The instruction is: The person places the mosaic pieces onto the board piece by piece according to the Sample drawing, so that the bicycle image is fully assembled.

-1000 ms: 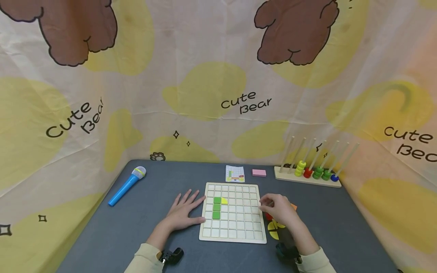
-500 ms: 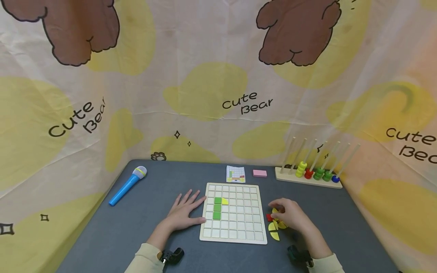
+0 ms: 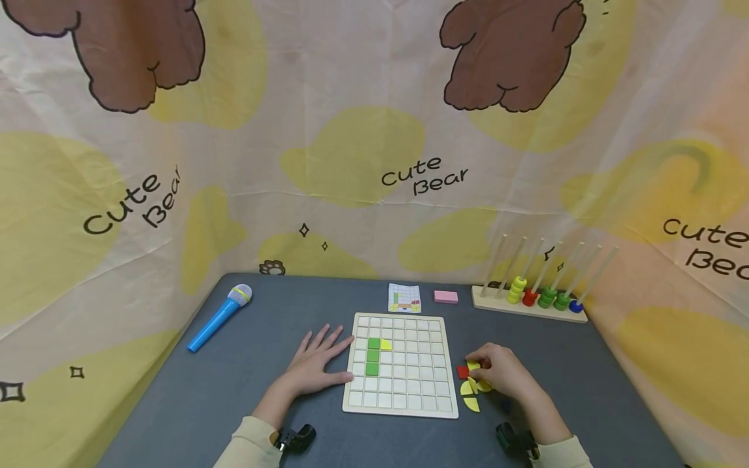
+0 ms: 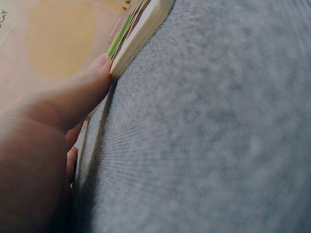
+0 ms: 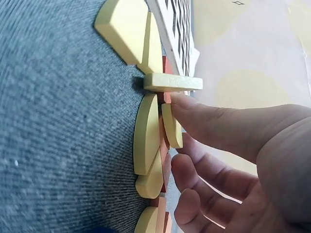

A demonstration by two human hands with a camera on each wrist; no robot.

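Note:
My left hand (image 3: pixel 314 370) lies flat with spread fingers, its fingertips and thumb at the left edge of a white gridded board (image 3: pixel 412 390). The left wrist view shows the thumb (image 4: pixel 82 94) on the board's edge. Three green square tiles (image 3: pixel 372 356) and a yellow quarter-circle tile (image 3: pixel 385 344) sit in the grid. Right of the board, my right hand (image 3: pixel 503 370) reaches into a small pile of tiles, thumb and index finger pinching a yellow tile (image 5: pixel 172 126). Around it are more yellow tiles (image 5: pixel 147 136) and a red square tile (image 3: pixel 462 372). Another yellow tile (image 5: pixel 172 81) sticks up beside the thumb.
Behind the board lie a printed pattern card (image 3: pixel 404 298) and a pink block (image 3: pixel 446 297). A bead-counting rack (image 3: pixel 529 305) with upright rods stands at the back right. The blue toy microphone (image 3: pixel 220 318) lies at the left on the grey table (image 3: pixel 281 305).
My right hand has moved right and slightly down from the board's right edge to the tile pile, where its fingers now close on a yellow tile. My left hand has stayed put.

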